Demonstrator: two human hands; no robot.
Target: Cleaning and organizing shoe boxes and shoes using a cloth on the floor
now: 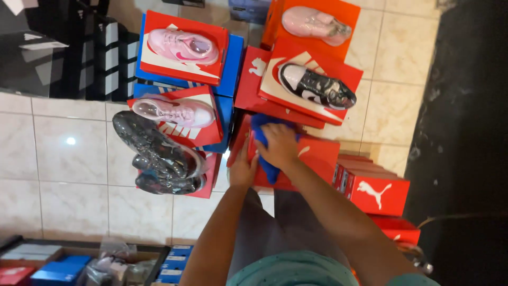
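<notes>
Blue cloth: soft, bunched, lying on the lid of a red shoe box at the centre of the view, one end showing above the knuckles and the other hanging over the box's near edge. Right hand: laid flat over the cloth, fingers curled down and pressing it against the lid. Left hand: set against the left end of the same box, fingers folded around its edge, steadying it. Red shoe box: topmost of a low stack standing on a pale tiled floor. Just behind it, a second red box bearing a black-and-white shoe wrapped in clear film. Farther back, an orange box carrying a pale pink shoe, also wrapped. To the left, red lids on blue boxes display two pink shoes, one at the rear and one nearer. Just beside the nearer one, a pair of dark glossy shoes in film rests on another red lid. To the right, several closed red boxes sit side by side, near a dark mat. At the lower left edge, a tray of small blue cartons is partly in view.
</notes>
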